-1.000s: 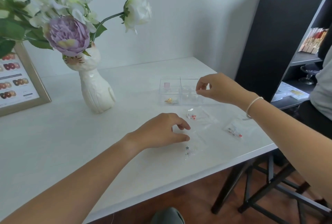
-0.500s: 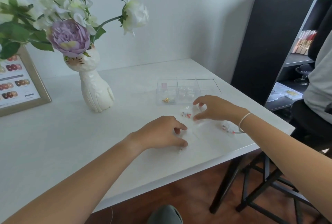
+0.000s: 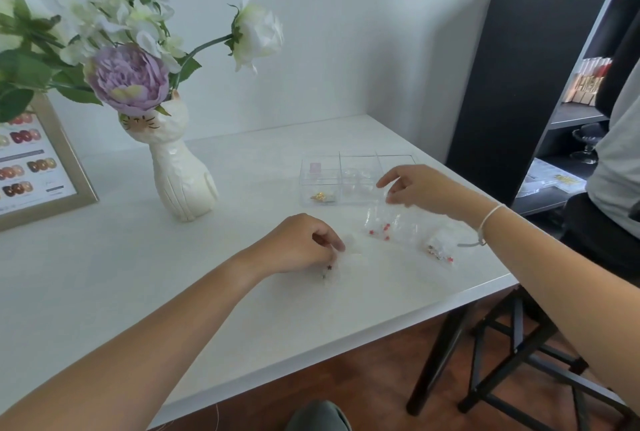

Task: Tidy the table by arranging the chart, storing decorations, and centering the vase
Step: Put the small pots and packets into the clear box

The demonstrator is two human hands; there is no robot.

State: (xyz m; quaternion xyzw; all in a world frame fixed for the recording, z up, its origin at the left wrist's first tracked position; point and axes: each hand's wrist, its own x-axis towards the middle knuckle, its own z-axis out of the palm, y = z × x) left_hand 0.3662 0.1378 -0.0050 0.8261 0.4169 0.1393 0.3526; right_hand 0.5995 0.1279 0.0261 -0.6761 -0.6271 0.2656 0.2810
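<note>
My left hand [image 3: 298,243] rests on the white table [image 3: 138,275] with its fingertips pinched on a small clear bag of star decorations [image 3: 327,269]. Over the right side, my right hand [image 3: 415,190] pinches the top edge of a clear bag of red decorations [image 3: 379,231], whose lower part lies on the table. A third clear bag [image 3: 440,250] lies under my right wrist. Just behind my right hand stands a clear compartment box [image 3: 346,178] with gold and pink bits inside. The white cat-shaped vase [image 3: 180,174] with flowers stands left of centre. The framed chart [image 3: 31,160] leans at the far left.
A black shelf unit [image 3: 526,84] stands right of the table, with small items on its shelves. A person in a grey top [image 3: 616,160] sits at the right edge. A black stool frame [image 3: 512,354] stands under the table's right corner.
My right hand came down from the box to the bag of red decorations and took its top edge, lifting it a little. My left hand stayed pinched on the star bag.
</note>
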